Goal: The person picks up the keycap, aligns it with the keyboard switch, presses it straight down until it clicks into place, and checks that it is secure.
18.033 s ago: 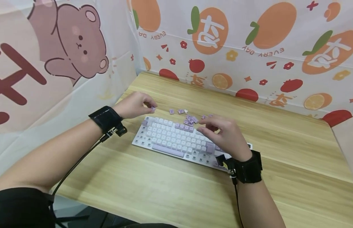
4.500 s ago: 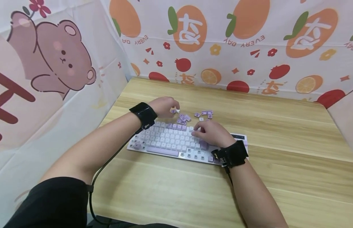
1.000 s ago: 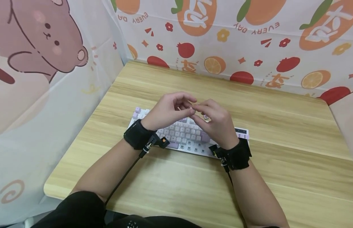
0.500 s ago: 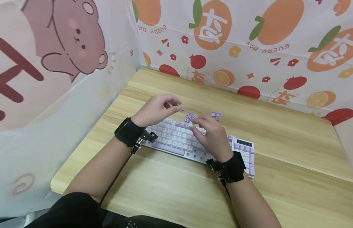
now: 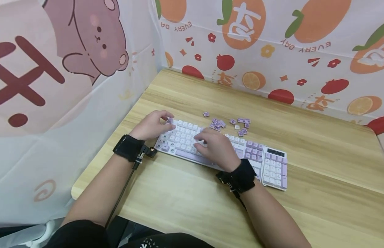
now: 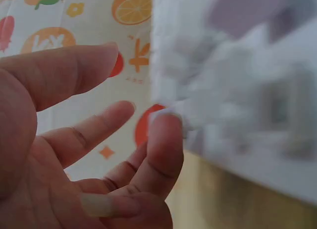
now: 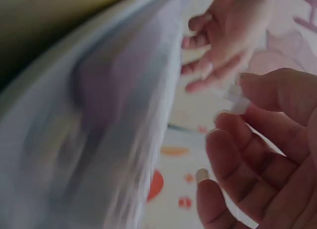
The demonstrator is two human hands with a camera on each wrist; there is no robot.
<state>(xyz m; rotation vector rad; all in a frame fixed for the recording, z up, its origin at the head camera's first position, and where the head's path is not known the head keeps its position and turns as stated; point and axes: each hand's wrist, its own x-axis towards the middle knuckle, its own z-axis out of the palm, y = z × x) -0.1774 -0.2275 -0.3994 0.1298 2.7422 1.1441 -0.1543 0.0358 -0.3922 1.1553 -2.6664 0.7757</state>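
A white and purple keyboard [image 5: 187,137] lies on the table, with bare switches showing along its lower left. My left hand [image 5: 153,125] is at the keyboard's upper left end, thumb and fingers apart. In the left wrist view its fingers are loosely bent near blurred keys, and I see nothing held. Over the middle of the keyboard, my right hand [image 5: 215,146] pinches a small white keycap [image 7: 240,106] between thumb and index finger, clearest in the right wrist view. Several loose purple keycaps [image 5: 216,124] lie behind the keyboard.
A loose white keycap [image 5: 237,127] lies among more purple ones [image 5: 244,120] toward the right. A white cable [image 5: 262,167] crosses the keyboard beside the number pad. Printed curtains [image 5: 198,41] border the wooden table [image 5: 167,196] at the back and left.
Hands that met above the keyboard a second ago have parted. My left hand moved to the keyboard's left end; my right hand moved lower over the keys, still pinching the white keycap.
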